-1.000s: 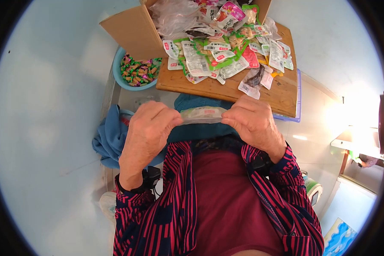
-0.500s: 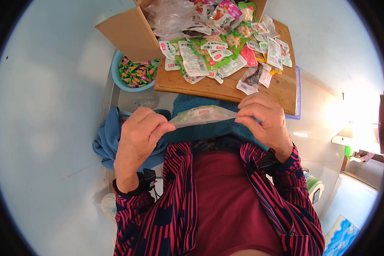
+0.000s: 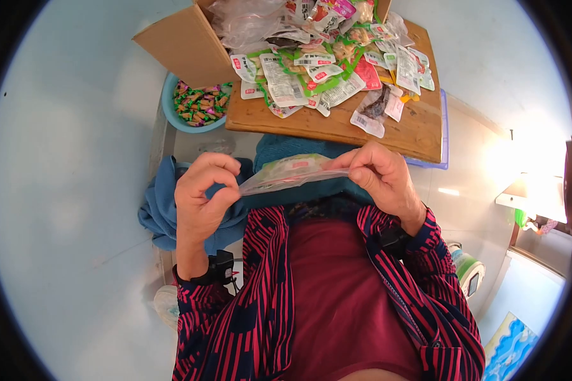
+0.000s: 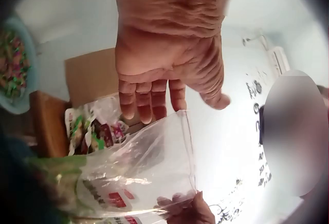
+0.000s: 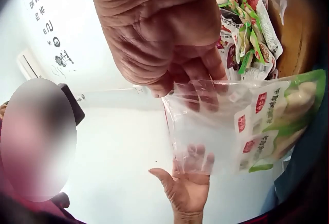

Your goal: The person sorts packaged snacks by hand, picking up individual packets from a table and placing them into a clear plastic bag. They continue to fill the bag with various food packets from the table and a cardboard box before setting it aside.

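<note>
A clear plastic bag [image 3: 270,182] with a red zip line along its mouth spans the space between my hands, above my lap. Green-edged snack packets [image 5: 267,106] with red labels lie inside it, towards the bottom. My right hand [image 3: 388,178] pinches one end of the mouth between thumb and fingers. At the other end is my left hand [image 3: 203,190], its thumb apart from the fingers. The left wrist view shows the bag's corner [image 4: 184,115] right at the left fingertips. Through the film in the right wrist view, the left fingers [image 5: 194,157] show behind the bag.
A wooden table [image 3: 299,126] ahead bears a heap of snack packets [image 3: 337,70] spilling from a cardboard box [image 3: 187,47]. A blue basin [image 3: 167,105] of wrapped sweets stands left of it. Blue cloth [image 3: 162,209] lies beside my left arm.
Both hands first pinch the bag's mouth and draw it wider. Since then the left thumb has come away from the fingers, and the right fingers reach further along the bag.
</note>
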`<state>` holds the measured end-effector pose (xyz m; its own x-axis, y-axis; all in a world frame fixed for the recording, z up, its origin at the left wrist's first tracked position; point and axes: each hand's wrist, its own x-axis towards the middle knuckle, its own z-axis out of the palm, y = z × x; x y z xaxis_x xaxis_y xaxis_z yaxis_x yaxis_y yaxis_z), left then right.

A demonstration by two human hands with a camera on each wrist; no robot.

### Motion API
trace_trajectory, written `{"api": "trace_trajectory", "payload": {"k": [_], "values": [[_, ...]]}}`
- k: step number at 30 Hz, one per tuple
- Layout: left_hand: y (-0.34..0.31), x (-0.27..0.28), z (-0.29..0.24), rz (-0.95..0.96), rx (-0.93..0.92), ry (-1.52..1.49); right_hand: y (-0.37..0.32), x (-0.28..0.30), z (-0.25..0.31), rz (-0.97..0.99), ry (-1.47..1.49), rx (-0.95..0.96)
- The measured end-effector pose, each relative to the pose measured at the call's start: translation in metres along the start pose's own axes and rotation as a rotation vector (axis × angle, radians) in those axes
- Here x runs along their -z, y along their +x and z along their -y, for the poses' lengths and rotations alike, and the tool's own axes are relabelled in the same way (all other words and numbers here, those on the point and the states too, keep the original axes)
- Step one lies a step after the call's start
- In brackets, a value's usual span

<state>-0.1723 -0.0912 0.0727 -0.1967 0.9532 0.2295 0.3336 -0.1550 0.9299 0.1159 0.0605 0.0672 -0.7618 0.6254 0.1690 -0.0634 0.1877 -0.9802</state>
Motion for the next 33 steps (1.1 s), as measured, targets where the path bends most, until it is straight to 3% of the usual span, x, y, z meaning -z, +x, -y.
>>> {"api": "trace_trajectory", "payload": {"k": [1, 3, 4, 6, 10, 12, 14, 23, 27, 29, 33], "values": [[-0.003, -0.005, 0.006, 0.004, 0.003, -0.002, -0.002, -0.001, -0.001, -0.003, 0.004, -0.062], [-0.007, -0.018, 0.015, -0.128, 0.107, -0.605, -0.003, -0.002, 0.0, -0.008, 0.009, -0.126], [-0.011, -0.021, 0.023, -0.125, 0.111, -0.607, -0.004, -0.002, 0.0, -0.008, -0.027, -0.134], [-0.018, -0.025, 0.035, 0.035, 0.184, -0.313, -0.003, -0.003, 0.0, -0.008, -0.065, -0.144], [-0.007, -0.04, 0.052, 0.092, 0.043, -0.15, -0.001, -0.006, -0.005, -0.05, -0.03, -0.101], [-0.004, -0.047, 0.051, 0.059, 0.028, -0.21, 0.0, -0.007, -0.007, -0.062, -0.017, -0.093], [-0.002, -0.049, 0.052, 0.091, 0.219, -0.463, 0.001, -0.006, -0.008, -0.118, -0.041, -0.045], [-0.014, -0.054, 0.047, -0.021, 0.288, -0.527, 0.0, -0.01, -0.006, -0.226, 0.121, -0.076], [-0.011, -0.056, 0.041, -0.06, 0.248, -0.579, -0.001, -0.006, -0.005, -0.225, 0.108, -0.09], [-0.008, -0.061, 0.036, -0.142, 0.166, -0.765, -0.004, -0.004, -0.005, -0.215, 0.092, -0.135], [-0.01, -0.066, 0.038, -0.208, 0.184, -0.867, -0.005, -0.007, -0.001, -0.202, 0.044, -0.116]]}}
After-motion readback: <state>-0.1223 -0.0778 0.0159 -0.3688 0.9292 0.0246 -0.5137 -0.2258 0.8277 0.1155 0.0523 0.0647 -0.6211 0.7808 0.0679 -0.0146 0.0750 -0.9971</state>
